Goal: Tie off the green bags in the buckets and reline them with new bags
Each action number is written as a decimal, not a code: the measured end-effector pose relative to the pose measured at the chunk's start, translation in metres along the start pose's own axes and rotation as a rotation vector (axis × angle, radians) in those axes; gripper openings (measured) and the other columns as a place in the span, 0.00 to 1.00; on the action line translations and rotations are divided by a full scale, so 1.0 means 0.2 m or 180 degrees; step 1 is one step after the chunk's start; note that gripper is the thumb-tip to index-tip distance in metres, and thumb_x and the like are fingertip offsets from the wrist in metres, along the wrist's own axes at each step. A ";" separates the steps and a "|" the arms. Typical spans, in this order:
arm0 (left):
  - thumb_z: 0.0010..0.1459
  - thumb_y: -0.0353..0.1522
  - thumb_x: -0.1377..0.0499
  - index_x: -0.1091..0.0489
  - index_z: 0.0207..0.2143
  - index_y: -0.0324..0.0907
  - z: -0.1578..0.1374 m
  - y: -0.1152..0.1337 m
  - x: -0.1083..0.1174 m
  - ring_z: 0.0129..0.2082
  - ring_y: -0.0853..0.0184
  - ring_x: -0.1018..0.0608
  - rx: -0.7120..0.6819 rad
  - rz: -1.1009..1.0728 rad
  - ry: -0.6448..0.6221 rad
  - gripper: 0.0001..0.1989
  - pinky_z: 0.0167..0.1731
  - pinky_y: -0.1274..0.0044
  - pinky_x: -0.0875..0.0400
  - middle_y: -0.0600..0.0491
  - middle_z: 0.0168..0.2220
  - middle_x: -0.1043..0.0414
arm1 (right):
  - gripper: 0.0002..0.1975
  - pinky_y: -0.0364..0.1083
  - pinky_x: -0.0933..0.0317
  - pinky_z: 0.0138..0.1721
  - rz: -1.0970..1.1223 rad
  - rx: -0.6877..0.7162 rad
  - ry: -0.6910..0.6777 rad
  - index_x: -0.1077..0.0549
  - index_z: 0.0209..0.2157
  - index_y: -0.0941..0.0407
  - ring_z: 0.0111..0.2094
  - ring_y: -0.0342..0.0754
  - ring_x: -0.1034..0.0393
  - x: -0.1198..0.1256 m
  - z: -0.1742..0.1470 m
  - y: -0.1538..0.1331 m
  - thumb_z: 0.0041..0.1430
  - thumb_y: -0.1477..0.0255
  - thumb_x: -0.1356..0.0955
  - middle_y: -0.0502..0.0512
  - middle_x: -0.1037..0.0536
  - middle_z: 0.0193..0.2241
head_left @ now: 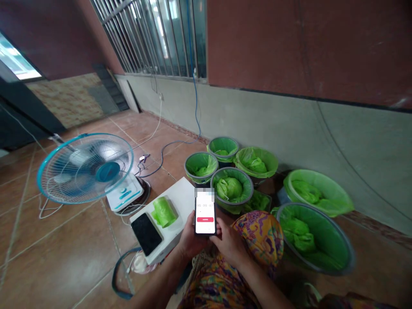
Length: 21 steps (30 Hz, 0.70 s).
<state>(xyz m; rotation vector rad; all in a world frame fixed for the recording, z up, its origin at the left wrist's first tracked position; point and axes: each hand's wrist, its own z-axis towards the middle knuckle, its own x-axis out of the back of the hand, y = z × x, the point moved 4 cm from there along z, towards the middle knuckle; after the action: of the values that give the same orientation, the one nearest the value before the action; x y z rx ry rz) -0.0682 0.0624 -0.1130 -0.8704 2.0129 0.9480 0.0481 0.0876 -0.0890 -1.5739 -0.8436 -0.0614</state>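
Note:
A smartphone (205, 227) with a lit white screen and a red bar is held upright between both hands, above my lap. My left hand (191, 238) is wrapped round its left and lower side. My right hand (228, 240) grips the lower right edge, with the thumb near the bottom corner. To the left, a roll of green plastic bags (165, 212) and a dark-screened tablet or large phone (146, 234) lie on a white box (183, 193). The fingers behind the smartphone are hidden.
Several bins lined with green bags stand along the wall, including a near right bin (349, 249) and a middle bin (247, 178). A blue fan (107, 171) is at left. A blue cable (196, 103) runs down the wall onto the tiled floor (80, 244).

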 end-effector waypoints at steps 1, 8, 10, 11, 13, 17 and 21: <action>0.60 0.54 0.57 0.28 0.46 0.28 -0.01 0.00 -0.01 0.38 0.57 0.21 0.0046 0.0034 -0.0062 0.38 0.43 0.70 0.32 0.39 0.38 0.23 | 0.21 0.41 0.38 0.36 0.0061 0.0023 0.0038 0.31 0.47 0.53 0.35 0.45 0.27 0.00 -0.01 0.00 0.49 0.77 0.32 0.51 0.22 0.36; 0.61 0.53 0.58 0.29 0.49 0.30 -0.04 0.01 -0.04 0.43 0.56 0.22 0.0186 0.0188 -0.0395 0.37 0.45 0.70 0.33 0.38 0.43 0.24 | 0.20 0.42 0.37 0.36 0.0259 0.0162 0.0279 0.31 0.48 0.53 0.34 0.45 0.27 0.01 -0.05 0.03 0.50 0.77 0.33 0.51 0.22 0.35; 0.61 0.52 0.58 0.30 0.50 0.30 -0.05 0.00 -0.04 0.45 0.56 0.23 0.0195 0.0201 -0.0438 0.37 0.47 0.69 0.34 0.38 0.44 0.24 | 0.20 0.42 0.37 0.36 0.0239 0.0177 0.0294 0.31 0.48 0.53 0.34 0.46 0.27 0.01 -0.05 0.03 0.51 0.76 0.33 0.50 0.21 0.35; 0.61 0.52 0.58 0.30 0.51 0.30 -0.06 0.00 -0.04 0.45 0.56 0.23 0.0192 0.0200 -0.0451 0.37 0.47 0.69 0.33 0.38 0.45 0.24 | 0.21 0.42 0.37 0.36 0.0216 0.0176 0.0292 0.31 0.48 0.52 0.35 0.46 0.27 0.01 -0.05 0.03 0.51 0.76 0.33 0.50 0.21 0.35; 0.62 0.53 0.58 0.31 0.52 0.29 -0.06 0.00 -0.03 0.45 0.55 0.23 0.0172 0.0167 -0.0469 0.37 0.47 0.68 0.33 0.37 0.45 0.25 | 0.21 0.42 0.37 0.36 0.0147 0.0161 0.0268 0.31 0.49 0.52 0.35 0.46 0.27 0.01 -0.04 0.03 0.51 0.76 0.33 0.50 0.21 0.35; 0.61 0.53 0.56 0.31 0.50 0.30 -0.03 -0.02 0.02 0.43 0.57 0.22 0.0087 -0.0038 -0.0380 0.36 0.42 0.70 0.29 0.37 0.44 0.24 | 0.21 0.43 0.38 0.36 -0.0244 0.0077 0.0039 0.31 0.49 0.52 0.35 0.46 0.27 -0.01 0.01 0.04 0.51 0.73 0.31 0.50 0.21 0.36; 0.61 0.51 0.52 0.30 0.47 0.31 0.05 -0.02 0.14 0.39 0.58 0.21 -0.0152 -0.0360 -0.0037 0.31 0.40 0.70 0.28 0.39 0.40 0.23 | 0.26 0.45 0.38 0.42 -0.0749 0.0124 -0.0103 0.34 0.54 0.55 0.44 0.50 0.28 -0.05 0.03 0.06 0.51 0.75 0.32 0.57 0.23 0.44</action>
<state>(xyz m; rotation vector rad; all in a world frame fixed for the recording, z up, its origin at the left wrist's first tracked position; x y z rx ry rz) -0.0761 0.0609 -0.1423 -0.9916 1.9167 0.9386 0.0445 0.0898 -0.1046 -1.4369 -1.0467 -0.1879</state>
